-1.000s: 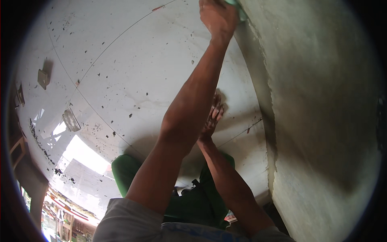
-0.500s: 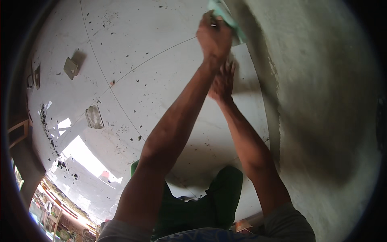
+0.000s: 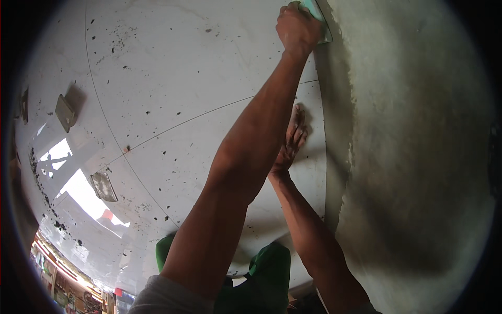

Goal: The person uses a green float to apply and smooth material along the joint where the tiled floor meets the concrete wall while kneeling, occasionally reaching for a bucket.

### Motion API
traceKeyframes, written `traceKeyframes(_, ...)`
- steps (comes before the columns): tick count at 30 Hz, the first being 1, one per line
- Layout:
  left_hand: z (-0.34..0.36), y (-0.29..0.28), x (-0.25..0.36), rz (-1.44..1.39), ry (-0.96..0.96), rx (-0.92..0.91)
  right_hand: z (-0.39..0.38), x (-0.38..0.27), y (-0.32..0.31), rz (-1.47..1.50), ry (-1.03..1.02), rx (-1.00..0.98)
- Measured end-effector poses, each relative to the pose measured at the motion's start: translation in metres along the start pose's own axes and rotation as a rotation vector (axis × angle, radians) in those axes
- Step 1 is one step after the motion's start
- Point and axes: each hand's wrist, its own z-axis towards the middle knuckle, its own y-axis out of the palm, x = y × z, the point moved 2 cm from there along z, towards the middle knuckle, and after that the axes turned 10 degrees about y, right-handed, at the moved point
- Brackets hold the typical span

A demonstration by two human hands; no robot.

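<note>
At the top, my left hand [image 3: 299, 30] is closed round a light green hand float [image 3: 319, 21], a flat tool with a thin dark edge. The float lies along the seam between pale tiles and a grey cement strip [image 3: 339, 73]. Part of it is hidden by my fingers and cut off by the picture's rim. Nearer to me, my right hand [image 3: 291, 140] rests on the white tile surface [image 3: 209, 141], fingers stretched out and holding nothing. My left forearm crosses above it and covers a little of that hand.
Rough grey cement [image 3: 418, 131] spreads over the right side. Two small flat blocks, one upright [image 3: 66, 113] and one lying flat [image 3: 103, 187], are on the tiles at left. Dark crumbs are scattered around them. My green-clad knees [image 3: 269, 269] are below.
My left hand has moved the float farther away along the tile edge, past a tile joint. The whole view has shifted, while my right hand stays flat on the tile.
</note>
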Motion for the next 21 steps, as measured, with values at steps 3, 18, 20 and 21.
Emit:
traceKeyframes(3,-0.062,0.038,0.004,-0.038,0.029,0.108,-0.008,0.051,0.012,-0.171,-0.078,-0.003)
traceKeyframes(18,-0.022,0.026,0.066,-0.151,0.305,0.183,0.005,0.052,-0.007,-0.038,-0.065,-0.005)
traceKeyframes(20,0.054,-0.010,0.039,-0.045,0.169,0.134,0.010,0.008,-0.009,-0.059,-0.009,-0.091)
traceKeyframes(21,0.080,-0.015,0.031,0.002,0.043,0.081,0.013,-0.001,-0.006,-0.063,0.026,-0.120)
